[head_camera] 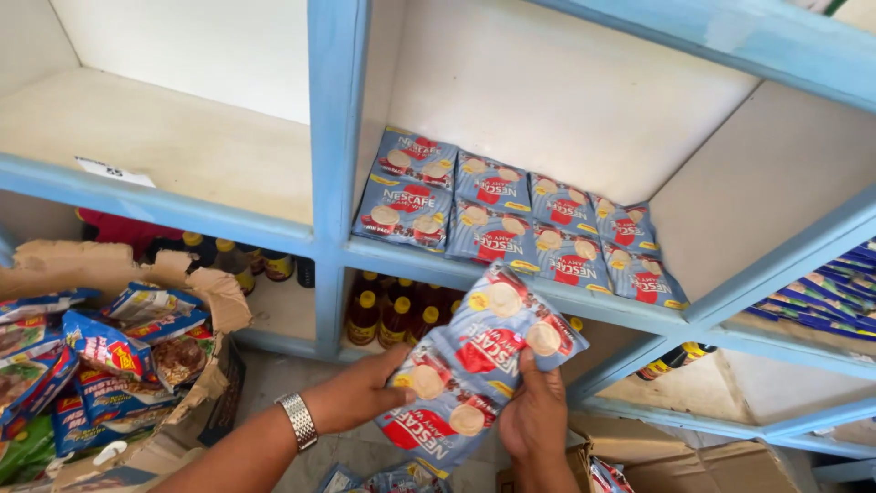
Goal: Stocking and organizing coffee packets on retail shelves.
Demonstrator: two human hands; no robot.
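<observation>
Blue coffee sachets already lie in two rows on the middle shelf, filling much of its front, while the back of that shelf and the compartment to the left show bare board. So the stocking looks partly done, with room left behind the rows.

From the head camera, the person holds a strip of sachets below the shelf edge, tilted, not yet laid down. The left hand, with a metal watch at the wrist, pinches the strip's left side; the right hand grips it from underneath, fingers closed round the lower edge. The strip sits between both hands, just beneath the rows.

A torn cardboard box of other packets stands at the left, and bottles fill the shelf below.
</observation>
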